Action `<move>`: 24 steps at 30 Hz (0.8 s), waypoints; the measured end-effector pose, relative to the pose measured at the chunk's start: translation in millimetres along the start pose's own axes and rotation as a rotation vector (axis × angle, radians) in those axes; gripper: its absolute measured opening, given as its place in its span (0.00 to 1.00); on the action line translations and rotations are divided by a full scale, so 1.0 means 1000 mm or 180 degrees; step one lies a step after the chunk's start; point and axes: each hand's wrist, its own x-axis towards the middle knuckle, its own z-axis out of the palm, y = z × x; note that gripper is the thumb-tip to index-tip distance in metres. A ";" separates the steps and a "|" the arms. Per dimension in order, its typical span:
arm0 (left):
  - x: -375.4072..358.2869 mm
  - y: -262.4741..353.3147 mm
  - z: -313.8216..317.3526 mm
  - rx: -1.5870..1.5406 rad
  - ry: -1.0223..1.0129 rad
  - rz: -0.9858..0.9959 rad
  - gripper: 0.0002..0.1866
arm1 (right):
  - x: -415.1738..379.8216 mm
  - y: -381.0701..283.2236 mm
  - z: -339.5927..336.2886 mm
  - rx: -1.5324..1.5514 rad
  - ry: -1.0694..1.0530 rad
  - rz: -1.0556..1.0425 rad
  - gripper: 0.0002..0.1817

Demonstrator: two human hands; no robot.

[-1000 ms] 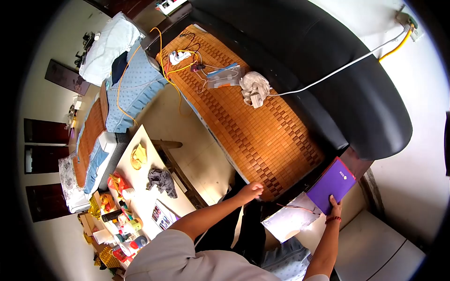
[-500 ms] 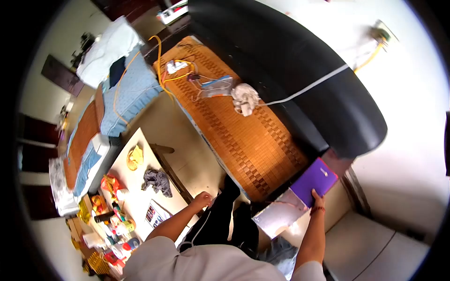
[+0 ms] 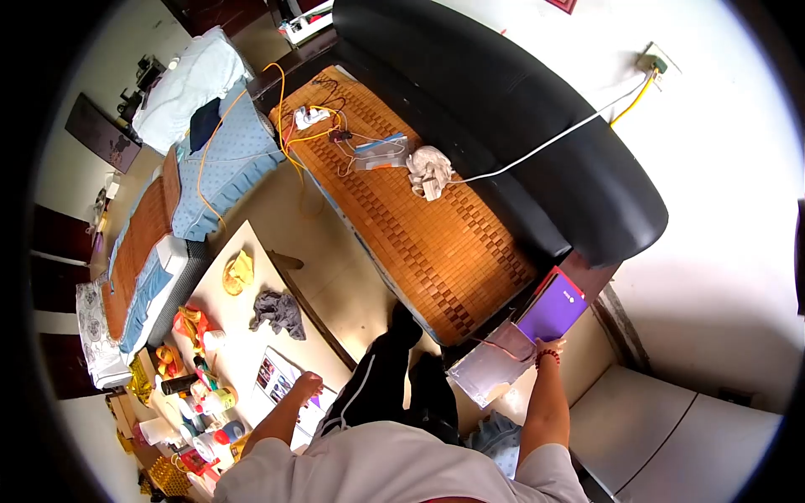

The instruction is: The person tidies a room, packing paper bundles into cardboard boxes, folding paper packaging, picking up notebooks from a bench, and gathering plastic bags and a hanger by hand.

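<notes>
While the right hand pinches the near edge of a flat purple rectangular book, holding it over the sofa's end, the left hand rests loosely open, empty, on the pale table. It looks light, stiff and smooth-covered; an edge hold suits it.

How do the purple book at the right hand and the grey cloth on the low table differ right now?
The purple book is flat, stiff and straight-edged; the grey cloth is soft and crumpled in a heap. The book is bright purple, the cloth dull grey. The right hand touches the book's near edge; no hand touches the cloth, and the left hand is at the low table nearer the body. Both rest on a surface.
</notes>
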 end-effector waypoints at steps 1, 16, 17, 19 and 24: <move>-0.004 0.000 0.001 -0.0113 -0.0013 0.0139 0.11 | 0.013 0.007 0.005 0.0022 0.0036 -0.0470 0.59; 0.107 0.149 -0.056 -0.0621 -0.0635 0.1751 0.07 | -0.048 -0.031 -0.008 -0.1297 -0.0766 -0.2089 0.26; 0.103 0.172 -0.073 -0.0572 -0.0536 0.1769 0.07 | -0.040 -0.034 0.003 -0.1259 -0.0773 -0.1763 0.25; 0.111 0.203 -0.105 -0.0555 -0.0444 0.1710 0.07 | -0.059 -0.076 0.016 -0.1622 -0.0759 -0.1680 0.23; 0.116 0.249 -0.179 -0.1666 0.0011 0.1506 0.08 | -0.144 -0.237 0.071 -0.1982 -0.0775 -0.2786 0.17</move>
